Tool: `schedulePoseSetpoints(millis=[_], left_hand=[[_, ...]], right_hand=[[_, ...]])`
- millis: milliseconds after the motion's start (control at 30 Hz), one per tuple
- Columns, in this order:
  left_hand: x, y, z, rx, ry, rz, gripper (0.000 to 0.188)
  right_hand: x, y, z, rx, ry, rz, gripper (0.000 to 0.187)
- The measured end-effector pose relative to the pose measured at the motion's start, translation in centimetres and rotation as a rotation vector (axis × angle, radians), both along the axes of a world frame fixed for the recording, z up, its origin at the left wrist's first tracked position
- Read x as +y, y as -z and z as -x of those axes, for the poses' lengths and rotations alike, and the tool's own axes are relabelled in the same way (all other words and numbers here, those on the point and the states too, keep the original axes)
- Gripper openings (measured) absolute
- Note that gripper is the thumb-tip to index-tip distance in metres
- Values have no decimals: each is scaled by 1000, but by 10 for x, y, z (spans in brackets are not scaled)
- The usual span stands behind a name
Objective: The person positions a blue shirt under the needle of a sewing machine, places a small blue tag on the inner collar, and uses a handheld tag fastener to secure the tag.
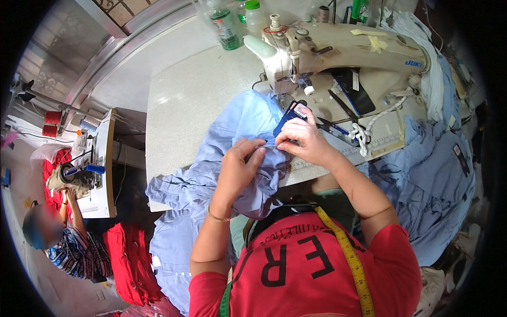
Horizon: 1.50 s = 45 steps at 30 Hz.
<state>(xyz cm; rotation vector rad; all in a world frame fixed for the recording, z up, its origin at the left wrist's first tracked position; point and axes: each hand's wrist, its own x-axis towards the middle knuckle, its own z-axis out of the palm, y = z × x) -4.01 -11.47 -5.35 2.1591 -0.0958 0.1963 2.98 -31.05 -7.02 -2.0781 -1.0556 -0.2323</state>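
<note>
Pinching a fold of the light blue garment (240,124) between both hands, we hold it at the near edge of the sewing table (185,90), just at six o'clock from the needle of the cream sewing machine (338,47). Our left hand (240,164) has its fingers pressed together on the cloth; our right hand (303,138) nips the same fold at its three o'clock, fingertips closed on the fabric. By our judgement the piece is not yet under the presser foot, so the stitching of this fold is still to come, and the rest of the garment hangs off the table toward seven o'clock.

At twelve o'clock from our right hand lies a small dark blue piece (289,113), and at three o'clock a pair of scissors (338,129). A heap of blue garments (433,174) lies at four o'clock.

As for containers, two plastic bottles (224,26) with green caps stand at the table's far edge, at eleven o'clock; what they hold we cannot tell. A yellow tape measure (351,259) hangs over our red shirt. At nine o'clock another person works at a second machine beside red cloth (127,259).
</note>
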Motion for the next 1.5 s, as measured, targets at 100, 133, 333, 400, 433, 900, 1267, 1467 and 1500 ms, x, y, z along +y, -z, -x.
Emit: schedulePoseSetpoints(millis=[100,133,333,400,433,900,1267,1467,1500], left_hand=[[-17,-31,22,-378,-134,-466,27],[-20,-30,32,-293,-1,-292,27],[-45,22,26,337,112,768,21],[-42,40,14,360,46,1064,23],[-40,42,12,340,6,988,22],[-40,37,10,240,-58,776,18],[-42,46,10,23,-60,224,16],[-42,39,10,98,-93,358,17],[-40,39,9,159,-120,404,17]], right_hand=[[-2,3,3,-151,87,23,7],[-1,3,4,-226,111,27,7],[-5,2,21,-574,178,32,12],[-6,2,25,-635,184,32,13],[-8,5,26,-668,180,106,12],[-3,-5,31,-275,209,13,8],[3,-3,32,-484,250,199,10],[1,4,29,-319,290,96,8],[-2,4,27,-221,278,39,8]])
